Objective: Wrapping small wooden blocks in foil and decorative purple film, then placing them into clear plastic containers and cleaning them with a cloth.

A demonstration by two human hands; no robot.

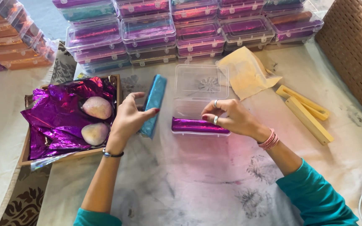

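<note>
Left hand: the left hand (127,119) grips a blue foil-wrapped bar (153,104) between thumb and fingers, holding it lengthwise just left of the open box
Right hand: the right hand (227,117) rests on the near edge of the clear plastic box (201,83), fingertips curled down and pressing on a purple foil-wrapped bar (197,125) lying along the front of the tray; it pinches rather than lies flat
Box: hinged lid thrown back flat toward the stacks, tray nearest the person, purple bar against the front wall, the space behind it bare
Doing it well: judging by the layout, the blue bar wants to go in parallel to the purple one and flat, with the right fingers holding the purple bar snug to the wall so the foil does not crease or ride up
Tray at left: a wooden tray (70,155) lined with crumpled purple foil sheets (55,113), two pale rounded lumps (97,107) lying on the foil
Right of the box: a tan cloth or paper piece (246,73), and a yellow wooden mould of long slats (304,111), well apart from the hands
Surface: a pale cloth (197,184) with faded printed motifs and pinkish stains, a patterned mat at the left edge
Room: stacks of closed clear boxes (147,31) of coloured bars across the back, more orange-filled ones at far left, a woven brown panel (355,46) at right
</note>
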